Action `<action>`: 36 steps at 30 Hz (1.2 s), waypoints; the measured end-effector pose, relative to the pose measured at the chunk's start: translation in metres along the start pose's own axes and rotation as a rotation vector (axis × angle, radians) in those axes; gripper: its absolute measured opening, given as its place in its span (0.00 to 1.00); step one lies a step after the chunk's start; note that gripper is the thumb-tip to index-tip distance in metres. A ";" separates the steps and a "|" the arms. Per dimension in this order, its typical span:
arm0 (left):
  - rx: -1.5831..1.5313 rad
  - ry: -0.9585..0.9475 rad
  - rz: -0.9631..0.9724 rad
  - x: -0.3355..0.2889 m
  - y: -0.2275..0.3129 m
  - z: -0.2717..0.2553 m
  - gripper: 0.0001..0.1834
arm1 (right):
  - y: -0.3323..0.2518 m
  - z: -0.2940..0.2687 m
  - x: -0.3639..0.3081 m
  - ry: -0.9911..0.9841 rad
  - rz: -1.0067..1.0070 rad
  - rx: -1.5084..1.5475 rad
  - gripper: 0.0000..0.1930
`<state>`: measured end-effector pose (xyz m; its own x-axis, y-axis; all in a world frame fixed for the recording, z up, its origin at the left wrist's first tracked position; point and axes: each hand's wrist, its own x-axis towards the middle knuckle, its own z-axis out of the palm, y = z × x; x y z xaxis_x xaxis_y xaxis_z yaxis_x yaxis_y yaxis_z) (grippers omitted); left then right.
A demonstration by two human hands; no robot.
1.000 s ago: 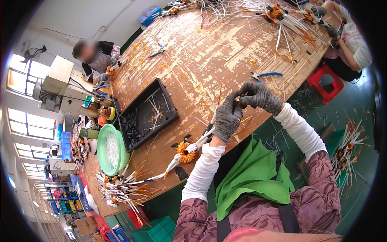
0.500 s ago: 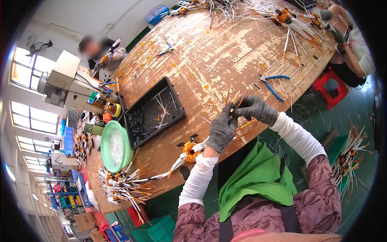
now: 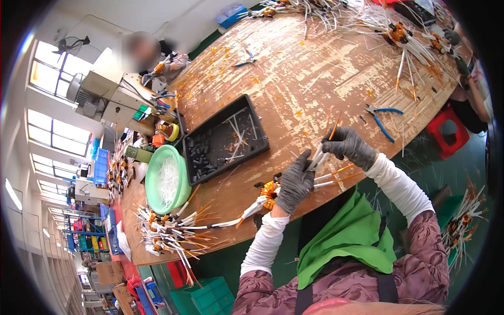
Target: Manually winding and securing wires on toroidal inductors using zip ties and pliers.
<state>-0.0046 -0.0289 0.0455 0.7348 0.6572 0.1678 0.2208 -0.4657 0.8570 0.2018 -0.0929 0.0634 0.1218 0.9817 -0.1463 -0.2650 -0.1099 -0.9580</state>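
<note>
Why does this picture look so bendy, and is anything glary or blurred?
Head view: fisheye, so the table edge bows and the corners go black; head view: windows at left glare nearly white; head view: a blur hides a head at upper left, while the left hand and right hand look fairly clear.

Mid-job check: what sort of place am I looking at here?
Probably a factory workshop: there's a large worn worktable, orange coils with white leads, and a cream machine at the table's left side.
</note>
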 end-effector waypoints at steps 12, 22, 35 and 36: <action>0.226 -0.087 0.022 -0.024 -0.048 -0.006 0.15 | -0.018 0.030 0.011 0.051 -0.047 -0.045 0.12; 0.000 0.039 -0.135 -0.026 -0.063 0.007 0.13 | -0.015 0.040 0.019 0.110 -0.104 0.039 0.10; 0.043 0.034 -0.113 -0.026 -0.044 0.003 0.15 | -0.001 0.024 0.029 0.213 -0.017 -0.141 0.11; 0.040 0.035 -0.116 -0.026 -0.046 0.003 0.15 | -0.004 0.025 0.028 0.187 0.000 -0.112 0.11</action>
<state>-0.0323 -0.0267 0.0005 0.6801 0.7280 0.0861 0.3293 -0.4083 0.8514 0.1827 -0.0607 0.0692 0.2997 0.9370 -0.1795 -0.1579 -0.1369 -0.9779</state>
